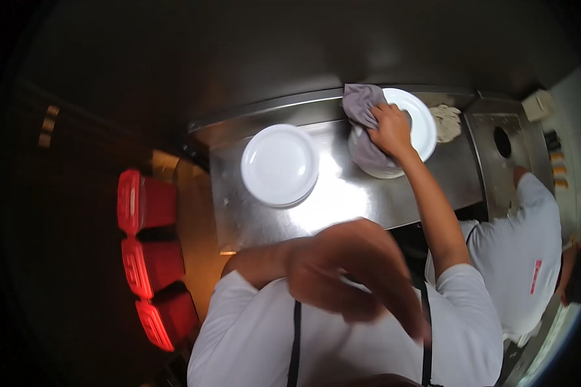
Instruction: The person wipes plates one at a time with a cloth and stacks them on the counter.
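My right hand (390,129) reaches up to the back of the steel counter, its fingers closed on a grey-purple cloth (363,103). The cloth hangs over the left side of white plates (421,126). My left hand (358,271) is close to the camera, in front of my chest, blurred by motion. Its fingers look spread and curved, and nothing shows in them. A separate stack of white plates (279,164) sits farther left on the counter.
A crumpled pale cloth (447,122) lies right of the plates. Beyond it is a steel sink area (487,138) with a dark round hole. A co-worker in a white shirt (519,258) stands at the right. Red lidded containers (152,258) line the left side.
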`<state>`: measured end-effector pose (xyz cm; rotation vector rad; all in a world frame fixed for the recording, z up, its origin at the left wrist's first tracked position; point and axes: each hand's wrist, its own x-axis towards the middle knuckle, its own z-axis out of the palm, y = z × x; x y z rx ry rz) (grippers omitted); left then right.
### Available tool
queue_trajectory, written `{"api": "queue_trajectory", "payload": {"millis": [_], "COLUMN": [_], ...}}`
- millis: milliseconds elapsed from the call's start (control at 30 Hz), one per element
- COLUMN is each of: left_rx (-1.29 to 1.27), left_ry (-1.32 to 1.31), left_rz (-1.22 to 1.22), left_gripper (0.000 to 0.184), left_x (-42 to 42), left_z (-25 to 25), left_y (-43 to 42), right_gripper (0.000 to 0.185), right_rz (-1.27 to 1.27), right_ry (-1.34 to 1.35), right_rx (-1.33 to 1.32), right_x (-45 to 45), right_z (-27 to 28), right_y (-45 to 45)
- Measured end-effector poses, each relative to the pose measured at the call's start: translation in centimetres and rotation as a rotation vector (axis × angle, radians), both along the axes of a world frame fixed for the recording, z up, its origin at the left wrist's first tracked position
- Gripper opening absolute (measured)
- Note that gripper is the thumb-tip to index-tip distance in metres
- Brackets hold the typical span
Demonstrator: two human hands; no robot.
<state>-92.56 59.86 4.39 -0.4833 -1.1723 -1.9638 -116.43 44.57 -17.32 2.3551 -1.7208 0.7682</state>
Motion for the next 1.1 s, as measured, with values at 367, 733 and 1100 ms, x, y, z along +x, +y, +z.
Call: {"api": "queue_trajectory", "payload": {"millis": [367,733,1100], "left_rx": [0.222,0.088,-0.127], "left_ry": [0.445,0.353,0.203], "left_rz": [-0.635,-0.472,-0.106], "left_gripper": [0.036,0.025,0.013], "left_x": [-3.4,-5.2,-4.1], "left_z": [1.6,0.6,0.0], "left_y": [2.8,1.0,-0.1], "right_gripper": [0.036,0.056,0.051], "right_rz": [-0.301,-0.026,-0.142], "right_ry": [0.074,0.009,0.060], "right_rx": [0.089,0.180,-0.055], "right_x": [-8.7,-2.4,-6.8], "right_z": [0.2,-0.1,-3.6], "right_y": [3.2,6.6,-2.5]}}
